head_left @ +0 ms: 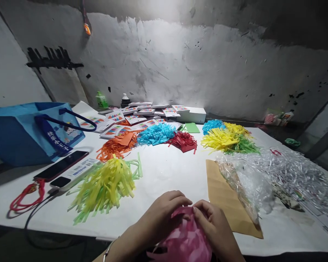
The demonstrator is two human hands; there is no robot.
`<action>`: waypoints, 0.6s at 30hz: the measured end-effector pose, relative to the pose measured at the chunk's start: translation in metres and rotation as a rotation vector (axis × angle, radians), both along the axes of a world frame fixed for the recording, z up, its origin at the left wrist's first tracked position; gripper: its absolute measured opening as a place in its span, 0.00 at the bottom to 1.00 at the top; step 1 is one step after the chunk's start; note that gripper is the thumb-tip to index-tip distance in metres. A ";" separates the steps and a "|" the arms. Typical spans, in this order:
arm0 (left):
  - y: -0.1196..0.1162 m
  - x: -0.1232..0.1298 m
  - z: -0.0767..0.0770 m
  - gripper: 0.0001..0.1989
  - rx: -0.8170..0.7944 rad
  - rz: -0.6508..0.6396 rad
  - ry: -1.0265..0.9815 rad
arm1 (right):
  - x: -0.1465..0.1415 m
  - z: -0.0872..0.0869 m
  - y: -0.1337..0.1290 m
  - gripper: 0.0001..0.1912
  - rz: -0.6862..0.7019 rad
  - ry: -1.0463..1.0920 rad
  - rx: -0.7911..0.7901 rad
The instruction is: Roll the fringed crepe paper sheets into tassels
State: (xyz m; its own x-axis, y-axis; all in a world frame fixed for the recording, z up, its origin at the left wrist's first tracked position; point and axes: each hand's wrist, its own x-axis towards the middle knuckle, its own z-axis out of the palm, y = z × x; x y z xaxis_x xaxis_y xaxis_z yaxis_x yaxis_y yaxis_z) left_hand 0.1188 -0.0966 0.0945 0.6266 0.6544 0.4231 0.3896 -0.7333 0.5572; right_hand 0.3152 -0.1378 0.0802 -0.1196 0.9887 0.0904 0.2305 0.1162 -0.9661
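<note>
Both hands are at the table's near edge, closed around the top of a bunch of pink fringed tissue paper (190,236). My left hand (165,207) curls over its upper left side, with a thin bracelet on the wrist. My right hand (211,220) pinches the top right of the paper between thumb and fingers. Pink strips hang down below the hands toward my lap. Left of my hands lies a yellow and green fringed paper bunch (108,185). A brown paper sheet (229,200) lies flat to the right.
Orange (117,145), blue (157,134) and red (183,141) fringe bunches lie farther back, with yellow ones (221,139) to their right. Stacked printed packs (142,112) stand behind. A blue bag (22,134), a phone (62,165) and a power bank (73,174) are left; silvery strips (297,174) right.
</note>
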 end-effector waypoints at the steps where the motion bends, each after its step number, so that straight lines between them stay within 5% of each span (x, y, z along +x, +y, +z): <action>1: -0.001 0.002 0.000 0.08 0.018 -0.004 0.004 | 0.000 -0.002 0.001 0.19 0.021 0.063 -0.024; 9: -0.006 0.002 0.001 0.09 0.217 -0.065 -0.236 | 0.000 -0.021 0.000 0.19 0.142 0.699 -0.365; 14: 0.002 -0.018 0.005 0.08 0.059 0.111 -0.399 | 0.018 -0.019 0.004 0.21 -0.115 0.553 -0.236; 18: 0.034 -0.041 0.013 0.05 -0.154 0.334 -0.510 | 0.055 -0.027 0.003 0.25 -0.312 0.343 -0.140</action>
State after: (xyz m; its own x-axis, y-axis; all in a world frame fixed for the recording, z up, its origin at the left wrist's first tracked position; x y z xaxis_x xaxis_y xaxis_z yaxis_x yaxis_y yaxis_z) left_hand 0.0774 -0.0627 0.1073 0.1223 0.8571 0.5004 0.2415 -0.5148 0.8226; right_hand 0.3707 -0.1344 0.0533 0.1975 0.9782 -0.0640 -0.1012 -0.0446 -0.9939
